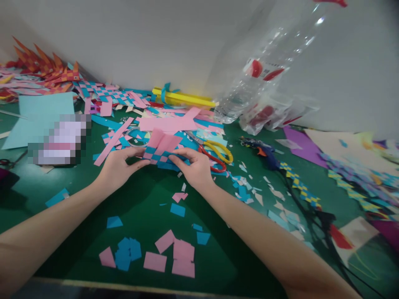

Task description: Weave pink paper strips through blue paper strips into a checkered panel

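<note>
A woven piece of pink and blue paper strips (158, 155) is held up between both hands over the green table. My left hand (124, 164) pinches its left edge between thumb and fingers. On its right side, the thumb and fingers of my right hand (195, 164) close on the checkered weave. Two pink strip ends stand up loose from the top. Just behind my right hand lie scissors (221, 153) with red and yellow handles. A wide pink strip (162, 123) and a roll of clear tape (139, 136) lie beyond the weave.
Pink and blue scraps (183, 253) lie near the table's front edge. A large clear plastic bottle (258, 70) leans at the back right. At left are a pixelated phone-like object (60, 141) and pale blue paper (46, 106). Orange woven paper figures (52, 66) are piled far left.
</note>
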Motion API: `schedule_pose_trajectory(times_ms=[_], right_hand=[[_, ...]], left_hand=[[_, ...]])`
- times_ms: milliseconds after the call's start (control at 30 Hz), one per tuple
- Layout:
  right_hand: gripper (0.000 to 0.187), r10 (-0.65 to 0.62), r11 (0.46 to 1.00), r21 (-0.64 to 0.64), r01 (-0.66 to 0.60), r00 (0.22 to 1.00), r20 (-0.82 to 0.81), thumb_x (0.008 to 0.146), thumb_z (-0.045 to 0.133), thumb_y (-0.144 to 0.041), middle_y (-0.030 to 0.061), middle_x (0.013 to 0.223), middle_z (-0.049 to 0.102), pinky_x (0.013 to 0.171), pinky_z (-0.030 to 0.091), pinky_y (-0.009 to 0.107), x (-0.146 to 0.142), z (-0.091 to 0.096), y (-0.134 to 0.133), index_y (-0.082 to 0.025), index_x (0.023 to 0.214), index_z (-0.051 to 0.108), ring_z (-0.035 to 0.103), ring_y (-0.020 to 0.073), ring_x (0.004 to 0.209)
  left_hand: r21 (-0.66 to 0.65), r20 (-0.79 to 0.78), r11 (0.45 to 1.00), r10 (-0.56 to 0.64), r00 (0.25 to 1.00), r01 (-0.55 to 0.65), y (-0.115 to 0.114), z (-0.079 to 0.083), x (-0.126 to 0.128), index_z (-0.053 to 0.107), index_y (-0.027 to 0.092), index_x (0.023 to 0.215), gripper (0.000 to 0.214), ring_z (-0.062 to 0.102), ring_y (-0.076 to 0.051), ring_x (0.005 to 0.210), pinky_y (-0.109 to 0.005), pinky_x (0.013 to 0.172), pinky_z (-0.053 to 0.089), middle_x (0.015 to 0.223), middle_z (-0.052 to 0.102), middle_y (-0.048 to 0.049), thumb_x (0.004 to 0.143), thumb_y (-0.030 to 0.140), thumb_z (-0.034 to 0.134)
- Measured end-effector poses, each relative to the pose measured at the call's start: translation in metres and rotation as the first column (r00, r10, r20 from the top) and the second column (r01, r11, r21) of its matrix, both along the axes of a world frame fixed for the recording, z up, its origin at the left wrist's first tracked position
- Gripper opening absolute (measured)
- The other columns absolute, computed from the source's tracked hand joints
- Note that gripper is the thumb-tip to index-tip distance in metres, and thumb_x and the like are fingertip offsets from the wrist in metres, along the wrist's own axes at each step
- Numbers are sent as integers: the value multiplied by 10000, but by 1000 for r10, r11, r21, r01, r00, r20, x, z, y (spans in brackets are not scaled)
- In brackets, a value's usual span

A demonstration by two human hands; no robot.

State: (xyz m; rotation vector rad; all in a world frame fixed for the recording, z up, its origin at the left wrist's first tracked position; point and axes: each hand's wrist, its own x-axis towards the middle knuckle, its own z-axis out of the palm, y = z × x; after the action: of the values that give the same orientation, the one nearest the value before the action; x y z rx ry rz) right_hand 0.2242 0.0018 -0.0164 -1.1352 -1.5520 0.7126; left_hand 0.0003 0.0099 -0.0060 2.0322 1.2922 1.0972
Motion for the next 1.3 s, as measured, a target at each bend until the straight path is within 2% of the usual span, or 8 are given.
schedule_pose_trajectory(times_ms=[133,267,433,567,767,1133,1300], right_hand=[[200,-45,998,-58,37,988,-146,723,765,-420,10,799,756,695,617,328,-1,-1,2,-234,791,742,724,192,761],[276,-29,995,-99,8,975,-219,684,785,-475,22,806,754,736,612,346,-3,-3,3,-224,787,735,724,198,781],[352,-9,986,-163,-40,956,-293,660,789,-531,24,798,747,673,599,320,-3,-5,4,-218,809,728,708,183,729],[346,-2,981,-186,-57,952,-306,671,782,-525,14,760,735,618,576,285,-4,-6,4,-212,806,723,687,159,683],[349,-14,979,-200,-51,951,-310,657,785,-526,14,772,738,622,578,289,-5,-7,4,-217,807,721,689,161,692],[368,-23,972,-228,-61,938,-347,626,809,-521,15,763,738,622,567,286,-6,-5,2,-212,807,723,687,162,693],[355,-26,973,-222,-57,935,-354,635,812,-508,9,751,731,570,539,257,-5,-7,3,-209,811,736,663,142,652]], left_hand=[[14,80,1000,21,997,-22,-5,3,2,740,254,1038,290,727,-229,802,-326,760,607,906,773,-38,788,401,741],[71,99,996,53,994,-60,-11,7,5,718,245,1102,325,727,-201,820,-300,811,596,905,768,-22,803,371,740],[110,130,993,26,991,-40,-17,10,6,698,256,1151,309,739,-175,788,-293,836,594,884,772,0,851,327,703],[111,156,993,11,988,-29,-19,11,7,709,235,1133,294,746,-176,725,-299,799,614,858,776,-8,850,317,706],[141,184,989,7,983,-34,-19,13,8,710,249,1143,297,742,-157,695,-272,766,621,836,771,8,846,266,706],[68,223,997,26,974,-42,-19,12,7,723,237,1083,247,737,-171,674,-289,734,615,855,763,-7,842,289,713],[33,260,999,21,965,-31,-18,13,8,709,209,1059,248,729,-172,644,-278,701,605,805,748,-9,830,301,726]])
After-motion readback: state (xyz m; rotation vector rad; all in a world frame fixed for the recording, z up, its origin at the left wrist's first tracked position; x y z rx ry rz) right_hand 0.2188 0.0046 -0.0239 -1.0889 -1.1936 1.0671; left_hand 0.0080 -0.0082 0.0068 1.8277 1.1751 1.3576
